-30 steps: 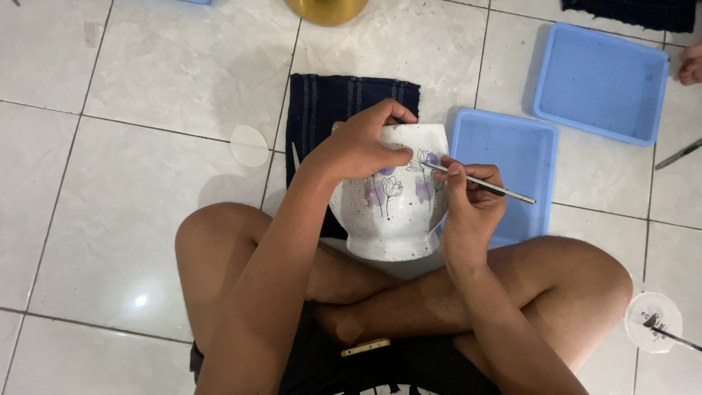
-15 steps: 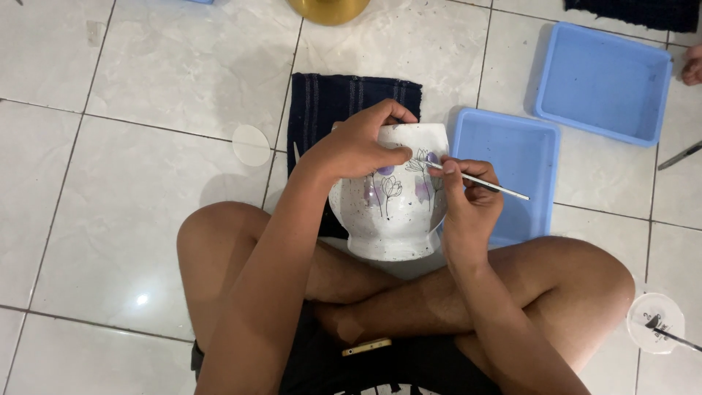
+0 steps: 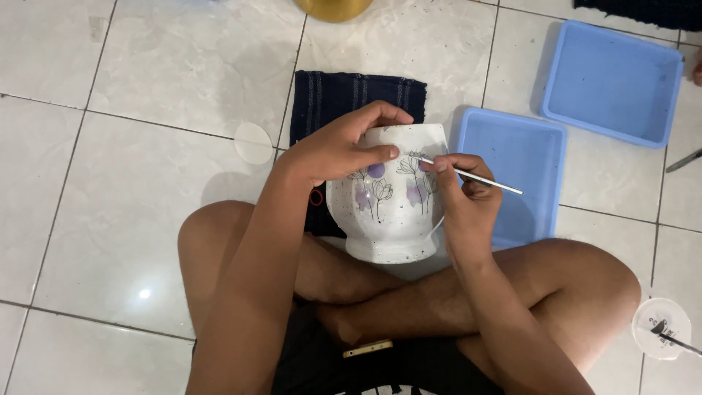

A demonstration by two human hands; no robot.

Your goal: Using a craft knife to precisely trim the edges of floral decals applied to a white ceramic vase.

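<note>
A white speckled vase with black-line flowers and purple blotches rests tilted against my crossed legs. My left hand grips its upper rim from the left. A thin paintbrush is pinched in my right hand, its tip touching the flower drawing near the vase's top right. A dark blue striped cloth lies on the tiles behind the vase.
Two light blue plastic trays sit on the floor, one just right of the vase, another farther back right. A round white disc lies left of the cloth. A small paint dish with a brush is at lower right. A gold object is at the top edge.
The vase has been turned slightly, so the flower drawings sit farther left. My left hand slid left on the rim and the brush tip moved up along the flower.
</note>
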